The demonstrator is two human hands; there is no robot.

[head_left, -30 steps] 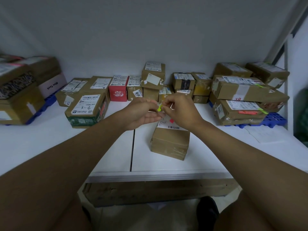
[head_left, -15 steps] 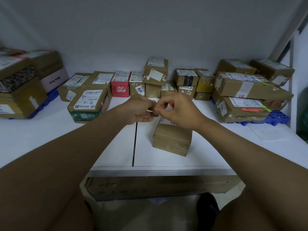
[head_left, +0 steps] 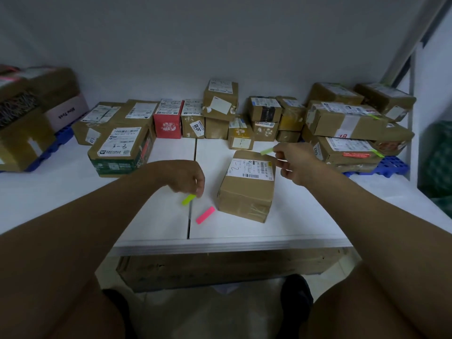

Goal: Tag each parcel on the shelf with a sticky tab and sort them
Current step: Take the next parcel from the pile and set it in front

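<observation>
Cardboard parcel (head_left: 247,185) lies near the front of the white shelf (head_left: 281,223), its long axis running front to back, leaning slightly left toward the near end; a white printed label covers the far half of its top, and clear tape wrinkles across the near end. Right hand (head_left: 297,165) pinches a pale green sticky tab (head_left: 267,151) over the parcel's far right corner. Left hand (head_left: 187,178) pinches a yellow-green tab (head_left: 188,199) just above the shelf. Beside it a pink tab strip (head_left: 205,215) lies flat, angled diagonally.
</observation>
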